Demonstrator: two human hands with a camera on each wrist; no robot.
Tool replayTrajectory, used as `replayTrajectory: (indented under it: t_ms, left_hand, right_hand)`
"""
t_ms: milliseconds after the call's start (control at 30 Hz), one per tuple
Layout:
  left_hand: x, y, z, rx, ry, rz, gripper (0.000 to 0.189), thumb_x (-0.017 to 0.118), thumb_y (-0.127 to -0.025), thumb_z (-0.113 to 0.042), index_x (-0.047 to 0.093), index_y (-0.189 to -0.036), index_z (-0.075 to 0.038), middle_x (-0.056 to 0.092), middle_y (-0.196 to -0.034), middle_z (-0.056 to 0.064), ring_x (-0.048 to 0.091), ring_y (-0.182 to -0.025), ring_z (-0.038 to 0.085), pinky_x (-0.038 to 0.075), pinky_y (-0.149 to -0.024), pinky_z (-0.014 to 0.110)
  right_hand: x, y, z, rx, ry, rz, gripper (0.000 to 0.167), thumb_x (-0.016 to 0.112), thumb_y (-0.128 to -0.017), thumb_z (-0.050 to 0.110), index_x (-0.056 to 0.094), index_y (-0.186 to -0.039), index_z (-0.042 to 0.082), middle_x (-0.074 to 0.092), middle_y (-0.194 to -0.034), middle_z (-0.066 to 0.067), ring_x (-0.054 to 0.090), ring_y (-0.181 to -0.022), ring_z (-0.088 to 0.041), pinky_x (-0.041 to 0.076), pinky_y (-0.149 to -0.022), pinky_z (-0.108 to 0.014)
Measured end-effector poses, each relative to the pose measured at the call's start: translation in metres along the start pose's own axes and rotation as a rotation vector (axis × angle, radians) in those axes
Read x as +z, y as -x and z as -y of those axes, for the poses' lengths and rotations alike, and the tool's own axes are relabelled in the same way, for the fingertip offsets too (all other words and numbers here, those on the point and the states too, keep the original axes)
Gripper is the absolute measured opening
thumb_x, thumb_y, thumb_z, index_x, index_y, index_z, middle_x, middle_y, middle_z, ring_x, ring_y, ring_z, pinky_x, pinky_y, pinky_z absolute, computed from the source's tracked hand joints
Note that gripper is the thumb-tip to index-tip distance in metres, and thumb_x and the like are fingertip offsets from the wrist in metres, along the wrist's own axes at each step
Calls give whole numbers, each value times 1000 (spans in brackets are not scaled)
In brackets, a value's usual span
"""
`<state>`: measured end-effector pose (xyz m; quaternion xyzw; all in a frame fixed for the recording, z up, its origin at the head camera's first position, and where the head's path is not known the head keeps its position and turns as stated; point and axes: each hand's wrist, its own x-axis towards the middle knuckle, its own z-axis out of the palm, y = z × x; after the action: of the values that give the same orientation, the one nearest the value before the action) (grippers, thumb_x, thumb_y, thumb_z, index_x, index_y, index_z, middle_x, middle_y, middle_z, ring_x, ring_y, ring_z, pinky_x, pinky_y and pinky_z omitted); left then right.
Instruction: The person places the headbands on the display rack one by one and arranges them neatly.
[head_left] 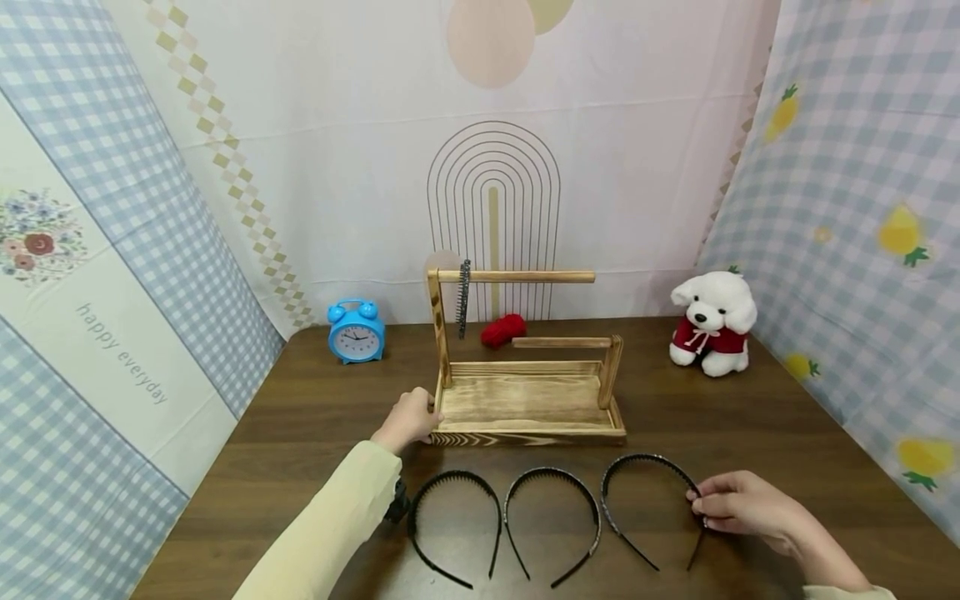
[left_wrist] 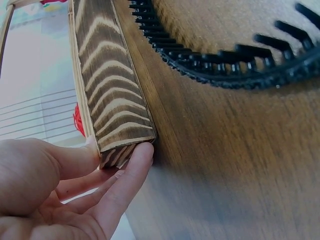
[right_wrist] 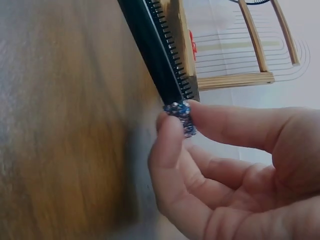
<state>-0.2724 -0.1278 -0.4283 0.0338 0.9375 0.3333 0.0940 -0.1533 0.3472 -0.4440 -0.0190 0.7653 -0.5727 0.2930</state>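
A wooden rack [head_left: 528,437], with a tray base and two horizontal bars, stands mid-table. My left hand [head_left: 411,415] holds its front left corner; in the left wrist view, thumb and fingers lie on either side of the striped wooden end [left_wrist: 112,95]. At the right, my right hand [head_left: 750,510] pinches one side of a black toothed headband [head_left: 651,457]. Glittery beads [right_wrist: 181,116] show between its thumb and fingers in the right wrist view. Two more headbands, one at the left [head_left: 456,475] and one in the middle [head_left: 552,472], lie before the rack.
Another headband [head_left: 463,298] hangs on the upper bar [head_left: 532,277]; a lower bar [head_left: 562,342] sits at the right. Behind the rack is a red yarn bundle [head_left: 503,331]. A blue alarm clock [head_left: 357,333] stands back left, a white plush dog [head_left: 712,325] back right.
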Motion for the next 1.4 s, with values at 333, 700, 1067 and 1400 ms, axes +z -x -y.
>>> replayTrajectory:
  t_ms: [333,700,1067,1400]
  left_hand:
    - [0,-1,0,-8,4,5,24,62,-95,-6,64,-114,9,66,-95,22,66,-55,18,60,-58,32]
    - [0,0,0,1,20,5,28,61,-95,-3,61,-118,13,65,-106,31,68,-57,21,61,-57,32]
    - [-1,0,-1,-15,45,20,31,59,-96,-3,58,-122,14,61,-114,33,67,-57,18,60,-58,29]
    - [0,0,0,-20,33,7,24,60,-96,-4,63,-114,10,64,-96,24,65,-56,20,61,-58,32]
  right_hand:
    - [7,2,1,-18,-138,54,27,49,-104,21,47,-115,-4,66,-96,-9,68,-88,-22,61,-81,-39]
    - [12,-4,5,-167,-161,64,24,44,-106,23,47,-115,2,65,-98,-9,69,-93,-25,59,-87,-43]
    - [22,-3,13,-287,-129,-22,14,45,-106,22,53,-107,10,65,-98,-8,68,-98,-26,58,-87,-45]
    - [34,-3,22,-315,-187,-265,13,52,-103,22,57,-100,10,67,-91,-6,71,-89,-25,61,-81,-38]
